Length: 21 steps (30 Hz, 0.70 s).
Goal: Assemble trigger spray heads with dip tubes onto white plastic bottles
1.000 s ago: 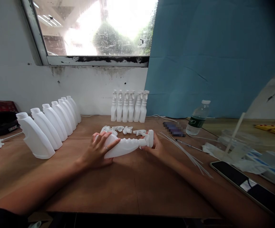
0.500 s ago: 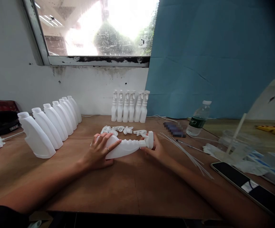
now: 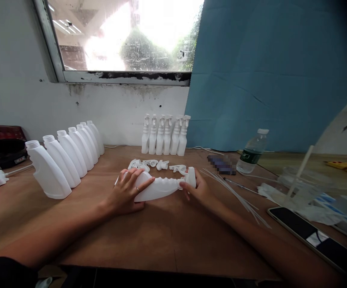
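Brown wood made up the table (image 3: 167, 240), under a bright window (image 3: 125, 36) beside a blue sheet (image 3: 266, 72). From far away I watched two bare hands work on one white spray bottle (image 3: 158, 189) lying on its side in the middle of the table. My left hand (image 3: 127, 194) was wrapped around its fat end, fingers spread over the top. My right hand (image 3: 199, 190) pinched the trigger cap (image 3: 189, 177) at the neck. Since a second ago the bottle had hardly moved; only the right fingers had shifted a little on the cap, so I judged it was being fitted or twisted on. Just behind lay loose trigger caps (image 3: 152, 164). Finished spray bottles (image 3: 165, 136) stood by the wall. Open bottles (image 3: 65, 158) stood in a row at the left. Thin tubes (image 3: 236, 194), a water bottle (image 3: 253, 151) and a phone (image 3: 311, 236) lay to the right.
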{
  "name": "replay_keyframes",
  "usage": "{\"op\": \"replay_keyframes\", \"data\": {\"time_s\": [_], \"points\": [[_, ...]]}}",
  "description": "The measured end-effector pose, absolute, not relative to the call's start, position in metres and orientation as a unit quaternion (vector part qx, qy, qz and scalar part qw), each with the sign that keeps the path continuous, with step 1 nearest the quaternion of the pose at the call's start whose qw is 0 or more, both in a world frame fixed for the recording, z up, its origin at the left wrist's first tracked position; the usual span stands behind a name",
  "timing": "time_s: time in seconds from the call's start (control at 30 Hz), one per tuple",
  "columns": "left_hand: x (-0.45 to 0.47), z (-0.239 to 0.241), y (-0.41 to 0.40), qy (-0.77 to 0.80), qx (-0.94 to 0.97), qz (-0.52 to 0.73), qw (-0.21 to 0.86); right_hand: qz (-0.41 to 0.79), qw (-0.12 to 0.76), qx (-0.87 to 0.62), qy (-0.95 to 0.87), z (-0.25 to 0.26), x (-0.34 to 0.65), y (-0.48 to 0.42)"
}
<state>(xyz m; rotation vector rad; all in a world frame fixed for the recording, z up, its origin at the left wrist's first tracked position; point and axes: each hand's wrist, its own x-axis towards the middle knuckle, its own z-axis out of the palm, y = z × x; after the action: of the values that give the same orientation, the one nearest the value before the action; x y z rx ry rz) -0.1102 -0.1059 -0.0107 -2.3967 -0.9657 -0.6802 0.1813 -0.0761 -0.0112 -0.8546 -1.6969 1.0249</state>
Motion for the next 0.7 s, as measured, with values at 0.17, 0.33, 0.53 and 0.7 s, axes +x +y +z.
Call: {"op": "replay_keyframes", "data": {"time_s": [0.17,0.33,0.53,0.7], "points": [[-0.1096,-0.0112,-0.1062,-0.356,-0.87,-0.245,0.237,0.438,0.479,-0.332,-0.684,-0.0148,0.181,-0.0745],[-0.11,-0.0118,-0.1058,-0.356,-0.87,-0.247,0.235,0.433,0.486,-0.325,-0.686,-0.0156,0.1811,-0.0744],[-0.1086,-0.0118,-0.1074,-0.359,-0.869,-0.247,0.233,0.415,0.492,-0.361,-0.675,-0.0133,0.1782,-0.0764],[-0.1085,-0.0116,-0.1067,-0.364,-0.867,-0.247,0.233,0.447,0.501,-0.318,-0.67,-0.017,0.178,-0.074]]}}
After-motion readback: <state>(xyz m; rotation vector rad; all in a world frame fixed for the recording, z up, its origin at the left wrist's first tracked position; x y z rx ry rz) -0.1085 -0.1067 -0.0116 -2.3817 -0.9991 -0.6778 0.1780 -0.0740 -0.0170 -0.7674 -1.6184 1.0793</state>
